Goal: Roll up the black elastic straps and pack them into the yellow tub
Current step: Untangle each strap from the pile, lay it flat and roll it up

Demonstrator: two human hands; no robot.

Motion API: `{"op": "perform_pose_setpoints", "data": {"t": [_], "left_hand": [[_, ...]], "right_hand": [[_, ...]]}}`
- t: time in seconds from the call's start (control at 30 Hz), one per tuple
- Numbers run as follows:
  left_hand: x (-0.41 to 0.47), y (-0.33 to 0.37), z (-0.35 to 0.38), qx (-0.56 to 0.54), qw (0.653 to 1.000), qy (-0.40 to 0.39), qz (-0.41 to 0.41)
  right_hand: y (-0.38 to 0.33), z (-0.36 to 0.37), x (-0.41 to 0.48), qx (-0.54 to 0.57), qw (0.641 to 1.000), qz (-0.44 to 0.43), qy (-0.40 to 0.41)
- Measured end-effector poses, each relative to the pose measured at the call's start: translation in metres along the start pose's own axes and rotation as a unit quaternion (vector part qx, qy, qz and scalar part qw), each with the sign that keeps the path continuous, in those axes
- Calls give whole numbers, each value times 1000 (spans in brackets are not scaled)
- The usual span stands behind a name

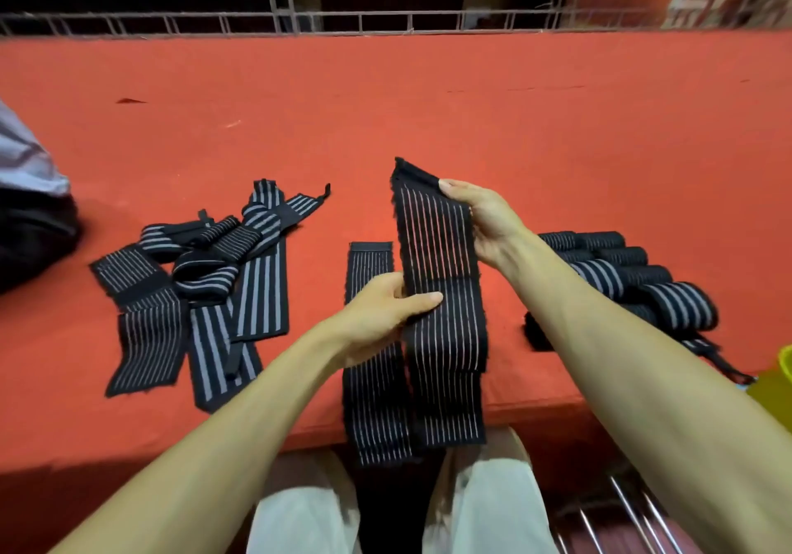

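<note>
My left hand [385, 309] pinches the black strap [433, 245] at mid-length, thumb across its striped face and fingers curled behind it. My right hand [480, 219] grips the same strap at its top end, thumb on the upper edge and fingers wrapped round the right side. The strap stands nearly upright above the red table [385, 103], its lower end hanging past the near edge.

Just left of the held strap, and partly behind it, a second strap [369, 262] lies flat with its tail over that edge too. Further left of it sits a loose heap of unrolled straps [205, 279]. Right of it, behind my right forearm, rolled straps [643, 279] lie packed together. The yellow tub [776, 386] shows only as a sliver far right of the strap — I cannot tell what it holds.
</note>
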State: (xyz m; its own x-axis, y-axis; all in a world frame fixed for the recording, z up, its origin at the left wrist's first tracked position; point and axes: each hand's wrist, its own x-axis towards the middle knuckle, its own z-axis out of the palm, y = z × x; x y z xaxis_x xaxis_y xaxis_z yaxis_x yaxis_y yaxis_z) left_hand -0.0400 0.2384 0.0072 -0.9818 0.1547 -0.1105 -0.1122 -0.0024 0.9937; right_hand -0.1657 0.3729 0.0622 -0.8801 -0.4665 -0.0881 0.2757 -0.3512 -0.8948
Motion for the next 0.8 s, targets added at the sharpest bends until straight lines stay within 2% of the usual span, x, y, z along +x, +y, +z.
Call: {"op": "perform_pose_setpoints", "data": {"t": [0.1, 0.2, 0.57, 0.63, 0.73, 0.8], "left_hand": [[-28, 15, -1, -71, 997, -42, 0], [-46, 20, -7, -122, 991, -49, 3], [-46, -37, -40, 31, 996, 42, -70], [-43, -44, -48, 58, 995, 52, -68], [-36, -53, -58, 90, 992, 65, -61], [-25, -57, -67, 112, 988, 102, -20]], "right_hand": [[-1, 15, -5, -28, 999, 3, 31], [4, 25, -8, -76, 995, -9, 67], [44, 22, 2, -220, 971, -6, 98], [50, 20, 7, -210, 974, 5, 82], [55, 18, 9, -251, 967, 15, 32], [60, 15, 15, -268, 963, 27, 9]]}}
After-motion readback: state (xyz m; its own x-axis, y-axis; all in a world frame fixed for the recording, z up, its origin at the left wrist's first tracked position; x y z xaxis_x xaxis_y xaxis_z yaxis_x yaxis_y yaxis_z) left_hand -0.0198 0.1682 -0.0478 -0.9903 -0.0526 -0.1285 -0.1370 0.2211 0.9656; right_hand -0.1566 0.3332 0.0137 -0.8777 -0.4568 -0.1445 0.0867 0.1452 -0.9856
